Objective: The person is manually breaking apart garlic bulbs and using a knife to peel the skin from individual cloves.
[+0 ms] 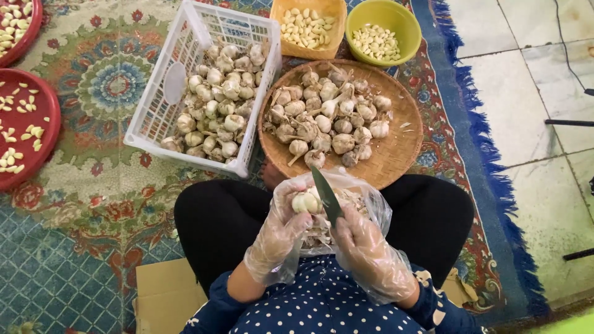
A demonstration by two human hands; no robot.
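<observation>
- A patterned carpet [93, 204] with a blue fringe covers the floor, and pale floor tiles [526, 93] run along the right side.
- The person sits on the carpet with legs in dark trousers, wearing clear plastic gloves on both hands.
- The left hand [278, 238] holds a garlic bulb [305, 201] over the lap; its fingers [291, 213] are curled around the bulb, pinching it.
- The right hand [370, 250] has its fingers pressed together around the handle of a knife [326, 195], whose blade points up and touches the bulb.
- Under both hands lies a clear plastic bag [374, 207] holding papery garlic skins.
- Just ahead of the knees, a round woven tray [402, 145] carries whole garlic bulbs.
- To its left, touching it, a white plastic crate [158, 117] is heaped with more bulbs.
- Beyond the tray stand an orange tub [291, 49] and a green bowl [396, 15], both with peeled cloves.
- Red trays [46, 133] with cloves sit at the far left.
</observation>
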